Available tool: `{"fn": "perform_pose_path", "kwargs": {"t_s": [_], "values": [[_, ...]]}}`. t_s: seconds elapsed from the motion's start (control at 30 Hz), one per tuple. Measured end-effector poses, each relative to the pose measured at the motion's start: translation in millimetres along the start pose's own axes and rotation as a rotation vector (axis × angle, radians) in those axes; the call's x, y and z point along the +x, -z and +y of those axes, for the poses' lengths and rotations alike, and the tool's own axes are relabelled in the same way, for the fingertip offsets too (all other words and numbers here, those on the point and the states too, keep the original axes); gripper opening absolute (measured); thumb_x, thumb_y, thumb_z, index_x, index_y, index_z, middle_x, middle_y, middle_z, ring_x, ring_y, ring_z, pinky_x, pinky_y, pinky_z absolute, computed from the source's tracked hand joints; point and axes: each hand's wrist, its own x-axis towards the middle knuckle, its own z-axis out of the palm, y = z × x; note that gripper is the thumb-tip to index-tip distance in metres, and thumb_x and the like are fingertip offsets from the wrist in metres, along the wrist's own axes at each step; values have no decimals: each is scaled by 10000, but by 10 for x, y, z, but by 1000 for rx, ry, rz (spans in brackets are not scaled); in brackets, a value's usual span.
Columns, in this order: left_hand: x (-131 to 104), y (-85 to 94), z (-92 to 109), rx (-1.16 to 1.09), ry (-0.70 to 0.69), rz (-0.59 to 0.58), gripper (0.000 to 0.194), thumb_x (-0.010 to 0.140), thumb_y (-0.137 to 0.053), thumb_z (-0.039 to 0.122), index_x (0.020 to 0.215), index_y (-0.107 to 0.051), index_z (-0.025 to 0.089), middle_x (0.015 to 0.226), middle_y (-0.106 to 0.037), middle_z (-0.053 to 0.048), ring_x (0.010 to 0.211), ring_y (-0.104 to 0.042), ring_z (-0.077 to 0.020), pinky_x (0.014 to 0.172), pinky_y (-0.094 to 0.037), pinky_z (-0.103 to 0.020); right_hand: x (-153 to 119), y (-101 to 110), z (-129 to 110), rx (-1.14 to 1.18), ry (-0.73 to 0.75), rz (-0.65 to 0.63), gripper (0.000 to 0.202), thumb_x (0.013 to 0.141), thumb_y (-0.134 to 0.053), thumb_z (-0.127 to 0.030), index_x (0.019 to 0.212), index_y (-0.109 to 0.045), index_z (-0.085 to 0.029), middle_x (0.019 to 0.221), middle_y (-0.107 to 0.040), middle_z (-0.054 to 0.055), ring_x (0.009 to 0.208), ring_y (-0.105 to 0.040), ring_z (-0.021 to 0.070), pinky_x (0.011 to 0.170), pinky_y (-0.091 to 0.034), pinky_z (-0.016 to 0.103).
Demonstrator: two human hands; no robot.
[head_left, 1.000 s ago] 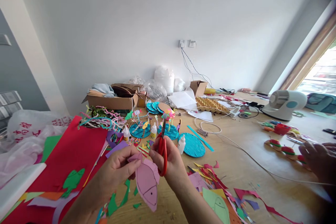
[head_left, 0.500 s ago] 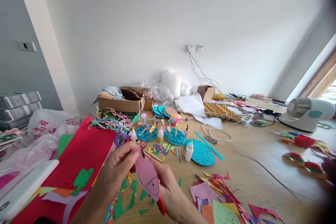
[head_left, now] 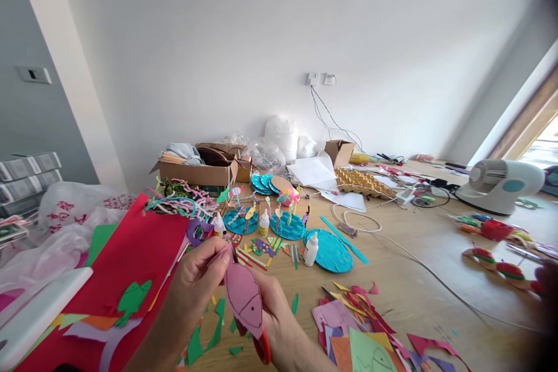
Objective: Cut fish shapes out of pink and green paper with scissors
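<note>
A pink paper fish point(head_left: 244, 296) with a drawn outline, eye and gill line is pinched at its tail end by my left hand point(head_left: 203, 270). My right hand point(head_left: 274, 308) is closed around red-handled scissors point(head_left: 264, 346); the blades lie mostly behind the paper, with a dark bit showing near the tail. To the left, a green paper fish point(head_left: 134, 297) rests on red paper point(head_left: 117, 261). Under my hands, green paper scraps point(head_left: 213, 331) are scattered on the wooden table.
White glue bottles point(head_left: 311, 250) stand by blue discs point(head_left: 329, 251) bearing paper fish. Coloured paper scraps point(head_left: 349, 325) are heaped at right front. A white cable point(head_left: 418, 273) crosses the table toward a small fan point(head_left: 499, 186). Behind are a cardboard box point(head_left: 196, 171) and egg tray point(head_left: 361, 181).
The view has shifted slightly to the right. The red scissor handle shows more of its loop below the fish; both hands keep their hold.
</note>
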Motion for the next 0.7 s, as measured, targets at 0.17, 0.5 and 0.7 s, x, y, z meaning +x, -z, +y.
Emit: {"fn": "perform_pose_path", "kwargs": {"t_s": [0.17,0.5,0.7], "values": [[-10,-25,6,-14,-11,18,320,791,-603,381,560,-462,210,562,-331,66,538,-299,-113,484,-267,-217,-17,-11,-14,24,-34,22,422,774,-627,-588,621,-521,-209,528,-490,-45,504,-415,108,502,-343,219],[-22,-62,24,-27,6,18,320,764,-614,394,559,-448,214,569,-334,65,536,-306,-112,485,-287,-211,-20,-7,51,34,-9,47,419,759,-651,-592,638,-568,-199,524,-468,-47,493,-390,101,504,-365,216],[-25,-59,8,-45,19,14,305,780,-605,381,569,-463,213,565,-339,70,530,-309,-109,482,-290,-208,-33,-15,132,24,29,94,499,744,-635,-683,807,-684,-190,538,-465,-35,484,-390,110,476,-380,220]]}}
